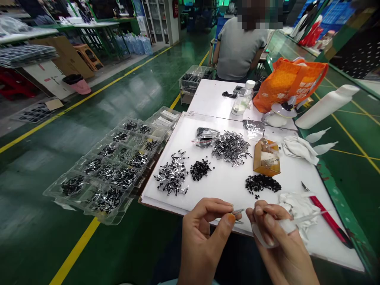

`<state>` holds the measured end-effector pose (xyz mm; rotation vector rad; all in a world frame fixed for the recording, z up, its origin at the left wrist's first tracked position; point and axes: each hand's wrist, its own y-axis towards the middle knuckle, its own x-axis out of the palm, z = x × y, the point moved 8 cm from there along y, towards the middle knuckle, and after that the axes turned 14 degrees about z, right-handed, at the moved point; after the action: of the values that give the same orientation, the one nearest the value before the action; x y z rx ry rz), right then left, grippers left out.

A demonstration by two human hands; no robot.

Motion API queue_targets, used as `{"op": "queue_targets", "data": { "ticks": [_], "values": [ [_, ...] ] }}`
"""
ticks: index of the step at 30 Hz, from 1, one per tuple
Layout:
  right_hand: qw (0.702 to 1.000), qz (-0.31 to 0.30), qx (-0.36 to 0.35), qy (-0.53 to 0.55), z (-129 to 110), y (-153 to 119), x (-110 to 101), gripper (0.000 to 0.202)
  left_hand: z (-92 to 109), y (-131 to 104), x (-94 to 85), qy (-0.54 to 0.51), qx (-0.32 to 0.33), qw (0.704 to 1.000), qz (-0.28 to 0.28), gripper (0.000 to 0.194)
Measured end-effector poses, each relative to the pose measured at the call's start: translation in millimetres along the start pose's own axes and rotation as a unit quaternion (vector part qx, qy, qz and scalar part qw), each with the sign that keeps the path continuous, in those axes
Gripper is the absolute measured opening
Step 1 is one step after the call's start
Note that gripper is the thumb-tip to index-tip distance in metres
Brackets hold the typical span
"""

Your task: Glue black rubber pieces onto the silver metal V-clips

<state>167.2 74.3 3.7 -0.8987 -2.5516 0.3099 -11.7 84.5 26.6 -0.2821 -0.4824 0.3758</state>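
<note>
At the table's front edge my left hand (pixel 204 235) pinches a small metal clip (pixel 238 213) between thumb and fingers. Just to its right, my right hand (pixel 279 233) is closed round a translucent dropper bottle (pixel 287 226), whose thin tip points right. Its fingertips are pressed together; whether they also hold a small part is too small to tell. Beyond my hands lie metal clips with black ends (pixel 172 174), a pile of black pieces (pixel 200 170), a larger heap of metal clips (pixel 231 147) and more black pieces (pixel 263 184).
A red knife (pixel 331 221) and crumpled white cloth (pixel 299 209) lie at right. Behind are a small cardboard box (pixel 266 158), a clear bottle (pixel 243 98), an orange bag (pixel 289 85) and a white bottle (pixel 326 107). Compartment trays (pixel 113 166) stand left. A person (pixel 242 47) sits ahead.
</note>
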Motion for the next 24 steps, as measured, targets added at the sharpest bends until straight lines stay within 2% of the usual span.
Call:
{"op": "queue_targets", "data": {
  "ticks": [4, 7, 15, 20, 24],
  "values": [
    [1.000, -0.001, -0.004, -0.026, 1, -3, -9, 0.030, 4, -1, -0.5, 0.041, 0.043, 0.998, 0.010, 0.002],
    [0.999, -0.011, 0.003, -0.033, 4, -5, -12, 0.030, 6, -3, 0.5, 0.057, 0.069, 0.996, 0.012, 0.006],
    [0.999, -0.049, -0.004, -0.011, 1, -7, -9, 0.020, 0, -5, 6.8, 0.063, 0.068, 0.996, -0.008, 0.008],
    [0.994, -0.084, -0.062, -0.020, -7, -13, 0, 0.013, 1, -5, 9.1, 0.065, 0.065, 0.996, -0.017, 0.008],
    [0.981, -0.061, -0.158, -0.093, -15, -15, -2, 0.013, 2, -5, 9.9, 0.064, 0.067, 0.995, -0.030, 0.005]
  ]
}}
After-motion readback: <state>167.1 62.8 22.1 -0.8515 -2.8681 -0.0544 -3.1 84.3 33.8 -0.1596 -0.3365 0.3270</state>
